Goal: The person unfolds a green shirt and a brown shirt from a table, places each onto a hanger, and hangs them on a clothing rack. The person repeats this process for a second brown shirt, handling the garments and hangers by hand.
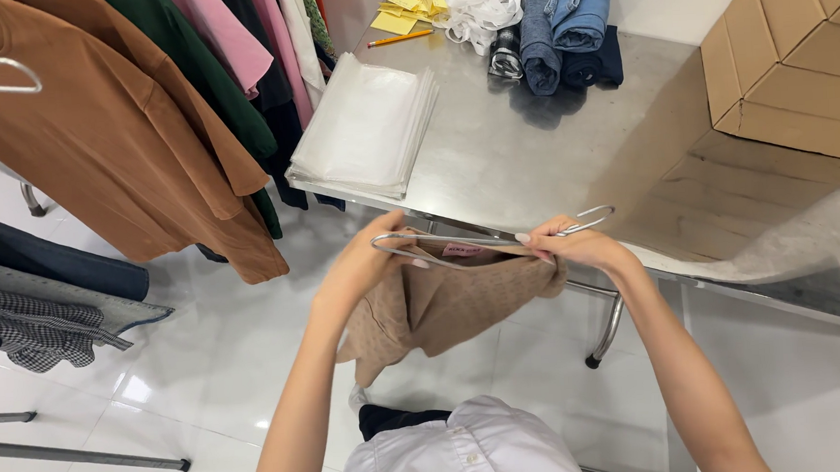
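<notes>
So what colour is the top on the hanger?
Light brown knitted top, a tan shade, seen in the head view.

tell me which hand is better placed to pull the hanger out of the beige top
Probably the right hand: it grips the metal hanger at its free end beside the hook. The left hand sits at the other end, over the beige top, so it looks better placed to hold the fabric.

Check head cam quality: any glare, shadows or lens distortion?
Head view: sharp overall; soft glare patches on the glossy white floor tiles; the steel table mirrors the cardboard boxes and rolled jeans; wide-angle bending at the edges; both hands evenly lit.
</notes>
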